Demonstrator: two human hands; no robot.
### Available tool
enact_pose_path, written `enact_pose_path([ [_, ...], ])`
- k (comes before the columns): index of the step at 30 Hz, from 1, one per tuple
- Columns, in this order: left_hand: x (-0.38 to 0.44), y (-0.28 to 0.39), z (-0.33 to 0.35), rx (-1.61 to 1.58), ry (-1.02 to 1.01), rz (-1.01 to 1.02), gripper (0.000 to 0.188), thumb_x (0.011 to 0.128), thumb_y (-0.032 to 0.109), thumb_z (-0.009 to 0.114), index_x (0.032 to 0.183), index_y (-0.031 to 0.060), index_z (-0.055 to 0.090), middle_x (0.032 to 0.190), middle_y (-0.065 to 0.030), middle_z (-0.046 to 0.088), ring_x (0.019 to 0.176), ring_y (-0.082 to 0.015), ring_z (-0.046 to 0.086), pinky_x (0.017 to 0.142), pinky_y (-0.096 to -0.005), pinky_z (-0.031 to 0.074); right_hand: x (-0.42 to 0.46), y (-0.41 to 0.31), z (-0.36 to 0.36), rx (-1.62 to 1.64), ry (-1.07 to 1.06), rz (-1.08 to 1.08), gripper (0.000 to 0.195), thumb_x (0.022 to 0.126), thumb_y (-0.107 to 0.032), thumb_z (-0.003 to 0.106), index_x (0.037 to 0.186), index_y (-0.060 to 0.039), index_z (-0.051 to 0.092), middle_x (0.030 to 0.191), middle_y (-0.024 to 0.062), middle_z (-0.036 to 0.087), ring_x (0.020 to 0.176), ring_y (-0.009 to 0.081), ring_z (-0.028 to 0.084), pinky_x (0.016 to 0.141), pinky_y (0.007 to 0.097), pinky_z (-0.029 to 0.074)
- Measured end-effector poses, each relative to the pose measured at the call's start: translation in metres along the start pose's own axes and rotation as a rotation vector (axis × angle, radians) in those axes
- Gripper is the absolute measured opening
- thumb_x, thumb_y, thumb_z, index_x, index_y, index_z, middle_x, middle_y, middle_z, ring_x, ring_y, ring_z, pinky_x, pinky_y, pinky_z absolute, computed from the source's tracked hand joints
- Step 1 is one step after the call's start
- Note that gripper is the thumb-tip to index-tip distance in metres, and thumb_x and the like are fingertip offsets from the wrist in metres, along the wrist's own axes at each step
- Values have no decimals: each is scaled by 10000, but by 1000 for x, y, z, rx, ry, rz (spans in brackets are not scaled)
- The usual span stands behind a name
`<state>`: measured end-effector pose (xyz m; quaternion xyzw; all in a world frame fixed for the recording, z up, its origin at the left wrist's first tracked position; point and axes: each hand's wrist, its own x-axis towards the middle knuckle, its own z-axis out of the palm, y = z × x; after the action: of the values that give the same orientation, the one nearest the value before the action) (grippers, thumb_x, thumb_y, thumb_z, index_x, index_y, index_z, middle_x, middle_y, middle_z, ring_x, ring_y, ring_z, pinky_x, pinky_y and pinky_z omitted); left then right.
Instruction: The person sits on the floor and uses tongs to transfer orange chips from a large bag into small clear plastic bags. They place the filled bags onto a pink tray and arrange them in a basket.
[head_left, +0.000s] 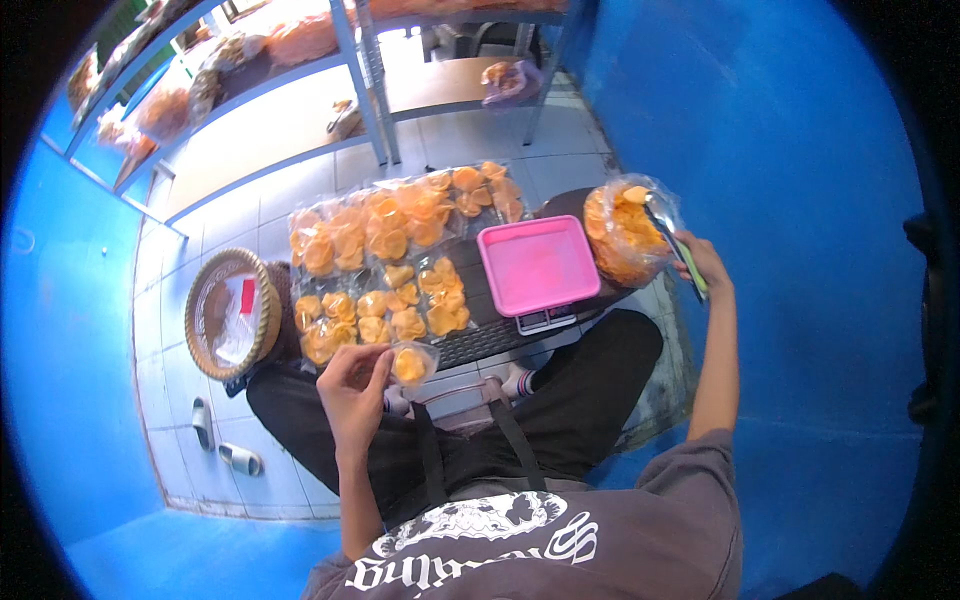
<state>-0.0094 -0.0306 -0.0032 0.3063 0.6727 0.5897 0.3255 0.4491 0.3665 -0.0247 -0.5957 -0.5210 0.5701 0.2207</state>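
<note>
Between the thumb and fingers of my left hand (358, 382) is a small clear plastic bag (414, 363) with orange chips inside, held above my lap. My right hand (703, 262) grips tongs (681, 247) with green and black handles. Their metal tips reach into a large clear bag of orange chips (628, 232) and touch a pale chip at its top. Beside that bag, a pink plastic tray (538, 266) rests on a kitchen scale (546, 320). Several clear packets of chips (390, 229) lie in rows on the dark woven-pattern table (480, 341).
A round woven basket (196, 330) holding plastic bags and something red stands left of the table. Behind, a metal shelf rack (360, 82) carries bagged goods. A blue wall (795, 225) rises close on my right. Two slippers (240, 458) lie on the tiled floor (176, 375).
</note>
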Motion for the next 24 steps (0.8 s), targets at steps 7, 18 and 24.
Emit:
enact_pose_path([
  [7, 17, -1, 9, 1, 10, 46, 109, 944, 6, 754, 1036, -50, 765, 953, -66, 705, 802, -108, 706, 679, -241, 579, -109, -39, 88, -204, -372, -339, 417, 992, -419, 661, 879, -21, 716, 623, 10, 588, 490, 66, 526, 424, 240, 401],
  [18, 18, -3, 26, 22, -61, 87, 131, 971, 50, 743, 1069, -35, 764, 996, -60, 710, 838, -100, 702, 682, -234, 591, -195, -77, 227, -689, -701, -705, 471, 879, -151, 778, 1303, 23, 669, 919, 185, 696, 765, 298, 686, 710, 367, 537],
  [24, 16, -9, 30, 33, -40, 89, 123, 955, 19, 740, 1065, -29, 771, 943, -71, 690, 789, -107, 707, 670, -242, 588, -198, -76, 230, -743, -784, -675, 447, 915, -205, 750, 1279, 38, 658, 945, 208, 703, 844, 353, 701, 784, 404, 553],
])
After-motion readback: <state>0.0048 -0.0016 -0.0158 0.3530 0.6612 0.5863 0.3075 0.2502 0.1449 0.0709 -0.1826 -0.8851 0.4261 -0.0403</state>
